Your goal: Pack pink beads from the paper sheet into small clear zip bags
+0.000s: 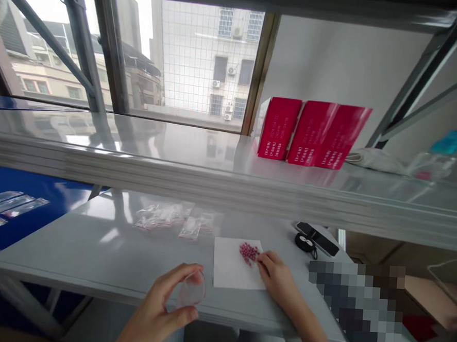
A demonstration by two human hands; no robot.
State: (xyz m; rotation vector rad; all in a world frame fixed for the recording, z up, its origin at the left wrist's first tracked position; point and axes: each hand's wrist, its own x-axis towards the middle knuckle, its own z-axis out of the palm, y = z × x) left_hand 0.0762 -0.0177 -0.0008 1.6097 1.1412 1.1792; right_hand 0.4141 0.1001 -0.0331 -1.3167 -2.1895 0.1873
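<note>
My left hand is curled round a small clear cup, gripped between thumb and fingers above the table's front edge. The cup looks see-through, with its round mouth facing right; I cannot make out anything inside. On a white sheet of paper lies a small heap of pinkish-red beads. At the right edge of this heap is my right hand, its thumb and fingertips pinched together. Whatever is between those fingertips is too small to tell.
Clear plastic bags lie behind the paper on the grey table. A dark phone-like object and a round black pouch rest at the right. Above runs a shelf with red boxes and a blue-topped bottle.
</note>
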